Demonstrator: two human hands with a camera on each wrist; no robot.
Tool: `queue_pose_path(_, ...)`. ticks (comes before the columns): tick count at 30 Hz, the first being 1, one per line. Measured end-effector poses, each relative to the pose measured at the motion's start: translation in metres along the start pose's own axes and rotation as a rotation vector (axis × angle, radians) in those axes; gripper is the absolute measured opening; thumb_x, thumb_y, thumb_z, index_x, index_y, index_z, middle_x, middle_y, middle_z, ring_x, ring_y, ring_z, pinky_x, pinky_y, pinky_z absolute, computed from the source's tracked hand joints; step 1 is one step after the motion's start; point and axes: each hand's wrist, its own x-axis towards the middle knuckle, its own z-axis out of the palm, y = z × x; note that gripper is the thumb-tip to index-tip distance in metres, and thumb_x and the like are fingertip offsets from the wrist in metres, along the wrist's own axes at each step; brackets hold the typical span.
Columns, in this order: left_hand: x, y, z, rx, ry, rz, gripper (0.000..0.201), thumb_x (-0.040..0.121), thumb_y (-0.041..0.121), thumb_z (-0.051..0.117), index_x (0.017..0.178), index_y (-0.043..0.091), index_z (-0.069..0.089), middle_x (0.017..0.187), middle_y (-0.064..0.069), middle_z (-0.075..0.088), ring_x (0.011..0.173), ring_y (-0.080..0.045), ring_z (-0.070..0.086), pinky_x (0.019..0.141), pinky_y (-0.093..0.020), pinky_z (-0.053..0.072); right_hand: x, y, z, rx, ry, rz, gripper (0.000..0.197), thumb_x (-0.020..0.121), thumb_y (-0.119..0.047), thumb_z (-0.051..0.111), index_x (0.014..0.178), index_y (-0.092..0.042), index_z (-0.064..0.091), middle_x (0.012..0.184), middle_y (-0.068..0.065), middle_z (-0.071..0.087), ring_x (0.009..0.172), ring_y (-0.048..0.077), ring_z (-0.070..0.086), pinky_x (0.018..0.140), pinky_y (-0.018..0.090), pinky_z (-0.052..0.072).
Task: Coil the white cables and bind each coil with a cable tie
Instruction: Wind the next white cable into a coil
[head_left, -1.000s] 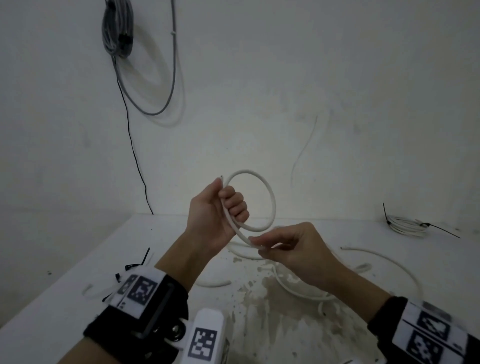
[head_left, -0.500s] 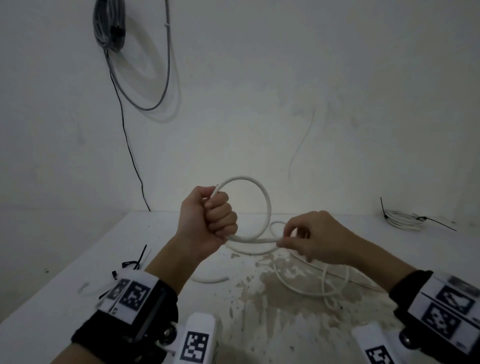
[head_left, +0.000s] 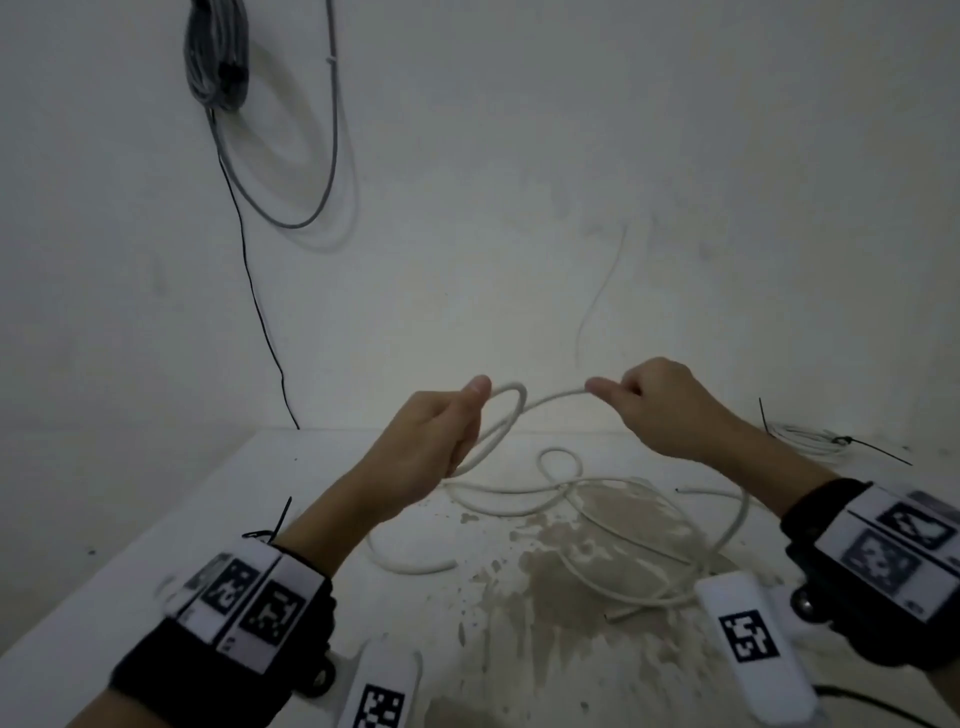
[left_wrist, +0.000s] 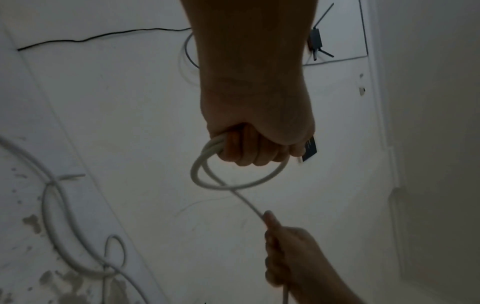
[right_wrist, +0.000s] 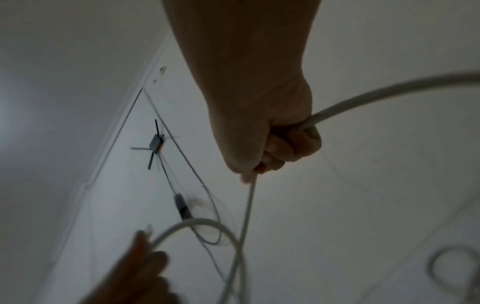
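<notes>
A white cable (head_left: 550, 400) runs between both hands above the table. My left hand (head_left: 441, 431) grips a small loop of it (left_wrist: 233, 181) in a closed fist. My right hand (head_left: 644, 400) grips the cable a short way to the right, fingers curled round it (right_wrist: 285, 144). The slack of the cable (head_left: 623, 525) lies in loose loops on the stained white table (head_left: 156, 519) below the hands. A few black cable ties (head_left: 275, 519) lie near the left edge, partly hidden by my left forearm.
A bound white coil with a black tie (head_left: 810, 441) sits at the back right of the table. A grey cable bundle (head_left: 218, 57) hangs on the wall with a black wire (head_left: 254, 301) trailing down. A short white cable piece (head_left: 415, 564) lies near the left forearm.
My right hand rose from near the table and moved right, drawing the cable out level with the left hand. The left fist turned, so its loop now looks smaller and flatter.
</notes>
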Motion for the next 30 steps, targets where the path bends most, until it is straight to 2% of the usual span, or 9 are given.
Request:
queue_pose_path(4, 0.001, -0.005, 0.01, 0.276, 0.088, 0.044, 0.055, 0.081, 0.061, 0.026, 0.058, 0.013, 0.037, 0.052, 0.002, 0.035, 0.045, -0.006, 0.027, 0.052, -0.026, 0.028, -0.004, -0.037, 0.003, 0.855, -0.16, 0.259, 0.029, 0.098, -0.01, 0.034, 0.074, -0.005, 0.049, 0.051, 0.003, 0.04, 0.041, 0.015, 0.036, 0.048, 0.026, 0.031)
queue_pose_path(7, 0.006, -0.008, 0.013, 0.213, 0.195, 0.028, 0.05, 0.093, 0.05, 0.025, 0.06, 0.014, 0.037, 0.053, 0.003, 0.039, 0.044, -0.004, 0.033, 0.047, -0.018, 0.029, -0.014, -0.056, 0.008, 1.244, -0.337, 0.192, 0.022, 0.095, -0.003, 0.036, 0.084, -0.006, 0.055, 0.067, 0.006, 0.054, 0.065, 0.018, 0.059, 0.067, 0.035, 0.05)
queue_pose_path(10, 0.011, -0.01, 0.012, 0.043, 0.264, 0.002, 0.045, 0.1, 0.038, 0.026, 0.065, 0.014, 0.039, 0.057, 0.004, 0.04, 0.045, -0.001, 0.034, 0.048, -0.014, 0.031, -0.022, -0.069, 0.024, 1.138, -0.291, 0.095, 0.016, 0.09, -0.003, 0.054, 0.09, -0.012, 0.068, 0.09, 0.0, 0.065, 0.092, 0.013, 0.058, 0.087, 0.036, 0.043)
queue_pose_path(15, 0.009, -0.007, 0.013, 0.029, 0.194, 0.086, 0.04, 0.097, 0.042, 0.023, 0.073, 0.019, 0.046, 0.064, 0.008, 0.045, 0.055, 0.001, 0.042, 0.06, -0.02, 0.038, -0.025, -0.074, 0.041, 1.266, -0.187, 0.162, 0.015, 0.078, 0.008, 0.065, 0.085, -0.004, 0.072, 0.076, 0.006, 0.073, 0.065, 0.009, 0.068, 0.064, 0.015, 0.053)
queue_pose_path(19, 0.008, -0.008, 0.007, 0.054, 0.107, 0.099, 0.051, 0.088, 0.061, 0.022, 0.081, 0.015, 0.044, 0.064, 0.006, 0.043, 0.056, -0.009, 0.04, 0.058, -0.027, 0.039, -0.028, -0.081, 0.043, 1.449, -0.098, 0.191, 0.005, 0.075, 0.005, 0.069, 0.08, 0.006, 0.07, 0.074, 0.012, 0.072, 0.064, 0.015, 0.07, 0.063, 0.019, 0.058)
queue_pose_path(22, 0.006, -0.001, 0.004, -0.026, 0.041, 0.08, 0.047, 0.086, 0.054, 0.033, 0.083, 0.008, 0.04, 0.06, 0.003, 0.04, 0.048, -0.01, 0.035, 0.047, -0.026, 0.034, -0.03, -0.081, 0.042, 1.472, -0.12, 0.178, 0.011, 0.078, 0.001, 0.068, 0.086, 0.008, 0.069, 0.081, 0.015, 0.073, 0.069, 0.018, 0.072, 0.065, 0.022, 0.059)
queue_pose_path(24, 0.004, 0.003, 0.002, -0.085, 0.014, 0.033, 0.04, 0.088, 0.047, 0.037, 0.08, 0.008, 0.041, 0.053, 0.007, 0.039, 0.043, -0.006, 0.032, 0.044, -0.021, 0.032, -0.031, -0.077, 0.038, 1.295, -0.158, 0.123, 0.013, 0.081, -0.009, 0.069, 0.086, 0.002, 0.072, 0.08, 0.013, 0.072, 0.067, 0.016, 0.069, 0.062, 0.021, 0.057)
queue_pose_path(28, -0.004, 0.008, -0.008, -0.664, -0.052, -0.145, 0.032, 0.09, 0.039, 0.04, 0.07, 0.015, 0.038, 0.046, 0.009, 0.021, 0.034, -0.005, 0.017, 0.036, -0.016, 0.02, -0.018, -0.064, 0.032, 0.674, 0.253, -0.036, 0.023, 0.081, -0.037, 0.069, 0.081, -0.014, 0.069, 0.07, -0.001, 0.066, 0.063, 0.008, 0.059, 0.059, 0.021, 0.05)
queue_pose_path(30, -0.006, 0.011, -0.01, -0.987, -0.074, -0.2, 0.033, 0.087, 0.039, 0.041, 0.064, 0.016, 0.04, 0.047, 0.008, 0.013, 0.033, -0.006, 0.01, 0.032, -0.016, 0.02, -0.013, -0.064, 0.029, 0.697, 0.205, -0.061, 0.021, 0.091, -0.039, 0.054, 0.096, -0.021, 0.064, 0.086, -0.006, 0.068, 0.08, 0.007, 0.063, 0.073, 0.02, 0.051)
